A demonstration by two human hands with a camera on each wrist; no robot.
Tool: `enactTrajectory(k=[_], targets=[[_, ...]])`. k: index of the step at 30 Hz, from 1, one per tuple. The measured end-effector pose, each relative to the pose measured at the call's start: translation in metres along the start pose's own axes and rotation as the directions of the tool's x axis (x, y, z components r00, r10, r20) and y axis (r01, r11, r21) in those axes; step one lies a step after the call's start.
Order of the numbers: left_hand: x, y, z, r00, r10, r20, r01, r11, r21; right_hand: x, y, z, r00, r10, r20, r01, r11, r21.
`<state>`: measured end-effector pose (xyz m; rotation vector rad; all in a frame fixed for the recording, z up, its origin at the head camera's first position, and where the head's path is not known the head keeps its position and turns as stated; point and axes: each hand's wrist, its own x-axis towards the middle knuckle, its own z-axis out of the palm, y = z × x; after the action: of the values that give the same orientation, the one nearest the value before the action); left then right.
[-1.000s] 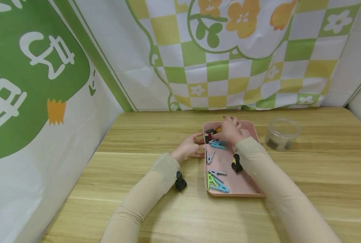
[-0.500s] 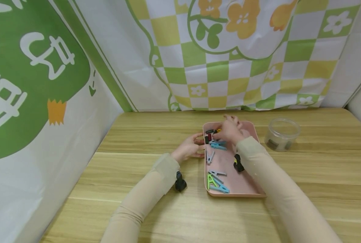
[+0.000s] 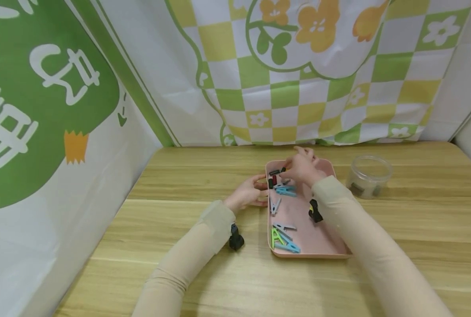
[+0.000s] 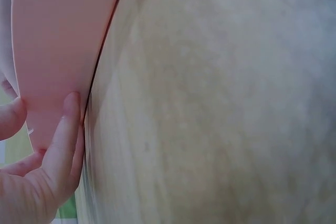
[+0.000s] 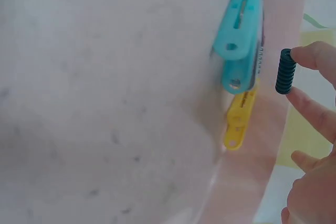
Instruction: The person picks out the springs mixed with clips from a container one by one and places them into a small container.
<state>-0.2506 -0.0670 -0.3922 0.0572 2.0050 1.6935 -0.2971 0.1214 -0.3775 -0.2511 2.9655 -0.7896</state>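
Dark green ribbed cylinder (image 5: 285, 72): at the far end of the pink tray (image 3: 310, 240), pinched in the grip of the right hand (image 3: 302, 168). Versus 0.5 s ago: right hand slightly farther away; yellow by its fingertips now hidden in head view. Left hand (image 3: 244, 193) unchanged, grip loose, fingers against tray's outer wall. Clear jar (image 3: 372, 179) unmoved on worktop (image 3: 112, 264).
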Motion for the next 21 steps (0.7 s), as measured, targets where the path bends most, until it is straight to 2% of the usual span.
enactTrajectory(k=[7,14,21], targets=[[0.001,0.000,0.001,1.000,-0.004,-0.001,0.004,1.000,-0.002,-0.005,-0.006,-0.008,0.995,-0.090,-0.043,0.090,0.996,0.005],[0.000,0.001,0.001,1.000,-0.008,0.000,0.008,1.000,0.005,-0.010,-0.013,-0.014,0.995,-0.091,-0.030,0.091,0.996,0.005],[0.001,0.000,0.000,1.000,-0.006,-0.004,0.006,1.000,0.002,-0.015,-0.012,-0.020,0.993,-0.106,-0.054,0.108,0.994,0.034]])
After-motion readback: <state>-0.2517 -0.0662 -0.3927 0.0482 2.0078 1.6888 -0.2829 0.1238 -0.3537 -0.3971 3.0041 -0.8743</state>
